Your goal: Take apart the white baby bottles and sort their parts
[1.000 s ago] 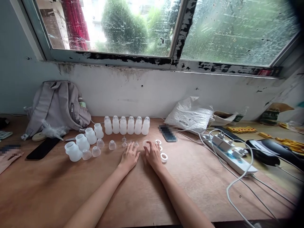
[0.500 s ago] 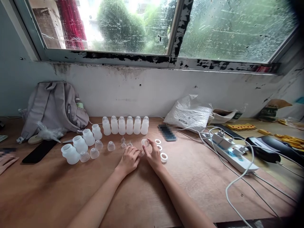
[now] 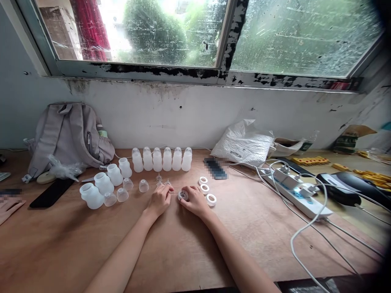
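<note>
Right hand pinches a ring; left hand curls beside it, grip unclear. Six capped bottles stand behind.

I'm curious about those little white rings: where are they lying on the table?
In the head view, three white rings lie in a short diagonal line just right of the person's right hand, in front of the blurred phone and the row of bottles.

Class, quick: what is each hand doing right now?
Left hand: fingers curled beside the ring, holding nothing that can be told.
Right hand: closed on a small white ring.
</note>
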The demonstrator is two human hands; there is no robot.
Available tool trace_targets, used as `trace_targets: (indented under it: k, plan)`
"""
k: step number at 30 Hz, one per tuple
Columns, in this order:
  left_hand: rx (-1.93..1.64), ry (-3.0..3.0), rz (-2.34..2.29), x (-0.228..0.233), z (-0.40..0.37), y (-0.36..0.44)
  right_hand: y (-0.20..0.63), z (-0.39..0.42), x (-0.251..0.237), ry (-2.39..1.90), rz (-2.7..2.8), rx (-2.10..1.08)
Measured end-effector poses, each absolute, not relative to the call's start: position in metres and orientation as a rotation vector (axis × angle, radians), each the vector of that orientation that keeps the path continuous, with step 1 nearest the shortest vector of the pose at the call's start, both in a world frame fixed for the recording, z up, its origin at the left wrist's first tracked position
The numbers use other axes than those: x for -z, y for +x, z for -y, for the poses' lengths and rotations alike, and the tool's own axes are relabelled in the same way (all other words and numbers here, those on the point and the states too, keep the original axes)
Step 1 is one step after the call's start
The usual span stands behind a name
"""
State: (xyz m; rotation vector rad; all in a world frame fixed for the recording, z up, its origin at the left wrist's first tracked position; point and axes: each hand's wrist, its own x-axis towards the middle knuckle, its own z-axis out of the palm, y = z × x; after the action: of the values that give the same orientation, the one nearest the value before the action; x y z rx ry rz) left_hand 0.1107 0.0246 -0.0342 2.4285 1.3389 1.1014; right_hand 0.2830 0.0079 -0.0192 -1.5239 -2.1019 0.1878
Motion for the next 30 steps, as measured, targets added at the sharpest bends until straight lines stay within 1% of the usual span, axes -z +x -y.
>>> trace_targets:
  k: [6,13,15,19,21,23,26,28,30]
  plan:
    - [-1.068,2.463,-1.282,0.034,-0.024,0.112,0.285,-0.007,0.019,-1.490,2.112,-0.213]
    - [-1.038,2.476,-1.197,0.030,-0.019,0.115,0.284,-0.012,0.023,-1.319,1.933,-0.234]
    - [-1.036,2.427,-1.109,0.027,-0.016,0.118,0.283,-0.014,0.024,-1.273,1.827,-0.364]
    - [-1.059,2.203,-0.940,0.021,-0.011,0.124,0.282,-0.015,0.025,-1.169,1.494,-0.824]
    - [-1.052,2.058,-0.923,0.019,-0.009,0.127,0.281,-0.014,0.024,-1.128,1.337,-1.051]
    - [-1.047,1.931,-0.951,0.020,-0.010,0.129,0.279,-0.013,0.022,-1.100,1.201,-1.209]
    - [-1.127,1.775,-1.026,0.024,-0.012,0.132,0.278,-0.011,0.018,-1.074,1.087,-1.309]
    - [-1.184,1.677,-1.050,0.028,-0.013,0.134,0.278,-0.011,0.017,-1.071,1.132,-1.336]
    - [-1.201,1.624,-1.062,0.031,-0.014,0.135,0.278,-0.011,0.019,-1.093,1.243,-1.298]
